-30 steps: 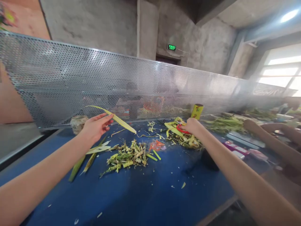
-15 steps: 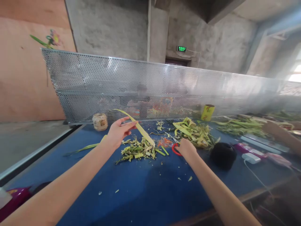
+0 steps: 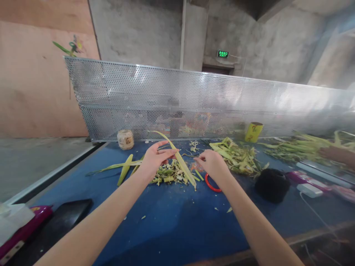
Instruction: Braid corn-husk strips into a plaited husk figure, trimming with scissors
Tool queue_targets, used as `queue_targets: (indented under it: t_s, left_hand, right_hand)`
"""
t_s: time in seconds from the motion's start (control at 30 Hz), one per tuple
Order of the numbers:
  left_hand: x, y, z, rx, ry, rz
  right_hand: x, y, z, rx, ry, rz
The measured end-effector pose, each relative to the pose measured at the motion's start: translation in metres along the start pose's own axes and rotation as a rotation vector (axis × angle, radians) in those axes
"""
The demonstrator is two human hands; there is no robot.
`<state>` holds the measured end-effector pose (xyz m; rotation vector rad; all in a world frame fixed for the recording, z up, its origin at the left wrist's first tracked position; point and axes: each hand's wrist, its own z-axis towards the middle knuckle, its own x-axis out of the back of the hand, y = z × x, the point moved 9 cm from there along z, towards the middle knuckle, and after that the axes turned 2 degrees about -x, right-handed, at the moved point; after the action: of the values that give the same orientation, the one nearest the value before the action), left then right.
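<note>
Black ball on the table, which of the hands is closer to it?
Right. The right hand is just left of the black ball, not touching it. The left hand is farther left, pinching a long leaf strip.

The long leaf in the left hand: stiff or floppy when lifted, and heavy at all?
Probably springy rather than limp: the leaf runs in a fairly straight line past the left hand, with only its upper tip curving. Likely very light, since a fingertip pinch seems enough to hold it. Being flat and narrow, it should not roll, though it might split lengthwise.
</note>
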<state>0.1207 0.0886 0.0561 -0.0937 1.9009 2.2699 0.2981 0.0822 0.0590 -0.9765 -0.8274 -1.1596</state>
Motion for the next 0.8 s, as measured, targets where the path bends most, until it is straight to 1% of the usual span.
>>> queue_targets:
  t_s: [0.03,0.07,0.13,0.2,0.23,0.27,0.3,0.33,0.37,0.4,0.47,0.5,0.53,0.57,0.63,0.67,0.73,0.8]
  left_hand:
    - [0.002,-0.006,-0.001,0.022,0.016,-0.011]
    - [0.005,-0.010,-0.002,0.041,0.035,-0.020]
    - [0.014,-0.017,-0.005,0.067,0.074,-0.028]
    - [0.024,-0.021,-0.009,0.075,0.105,-0.021]
    - [0.029,-0.023,-0.010,0.075,0.111,-0.013]
    - [0.034,-0.023,-0.012,0.073,0.118,0.000]
    - [0.038,-0.024,-0.013,0.073,0.124,0.016]
    - [0.042,-0.025,-0.013,0.072,0.130,0.036]
    - [0.045,-0.025,-0.013,0.070,0.139,0.057]
    - [0.048,-0.025,-0.013,0.064,0.144,0.079]
    - [0.052,-0.023,-0.012,0.039,0.150,0.113]
    - [0.054,-0.023,-0.012,0.026,0.148,0.127]
    - [0.056,-0.023,-0.012,0.020,0.147,0.143]
    - [0.058,-0.023,-0.013,0.020,0.143,0.158]
    - [0.063,-0.028,-0.015,0.039,0.138,0.188]
    - [0.065,-0.031,-0.016,0.056,0.138,0.199]
    - [0.069,-0.038,-0.019,0.090,0.141,0.195]
    - [0.068,-0.044,-0.021,0.117,0.137,0.171]
  right_hand:
    - [0.004,0.001,0.004,-0.025,0.021,-0.018]
    - [0.006,0.008,0.010,-0.075,0.015,-0.039]
    - [0.009,0.038,0.020,-0.222,-0.041,-0.085]
    - [0.019,0.070,0.027,-0.325,-0.047,-0.122]
    - [0.026,0.085,0.028,-0.377,-0.034,-0.137]
    - [0.035,0.093,0.026,-0.410,0.011,-0.137]
    - [0.043,0.092,0.023,-0.399,0.055,-0.118]
    - [0.048,0.084,0.018,-0.365,0.100,-0.070]
    - [0.048,0.065,0.012,-0.283,0.115,0.006]
    - [0.041,0.038,0.005,-0.157,0.073,0.111]
    - [0.016,-0.025,-0.013,0.078,-0.112,0.295]
    - [0.003,-0.053,-0.023,0.161,-0.199,0.341]
    - [-0.006,-0.075,-0.030,0.210,-0.239,0.370]
    - [-0.011,-0.091,-0.034,0.239,-0.241,0.388]
    - [-0.016,-0.111,-0.035,0.291,-0.204,0.436]
    - [-0.018,-0.115,-0.034,0.318,-0.199,0.477]
    - [-0.026,-0.117,-0.032,0.346,-0.229,0.576]
    - [-0.037,-0.112,-0.030,0.326,-0.266,0.663]
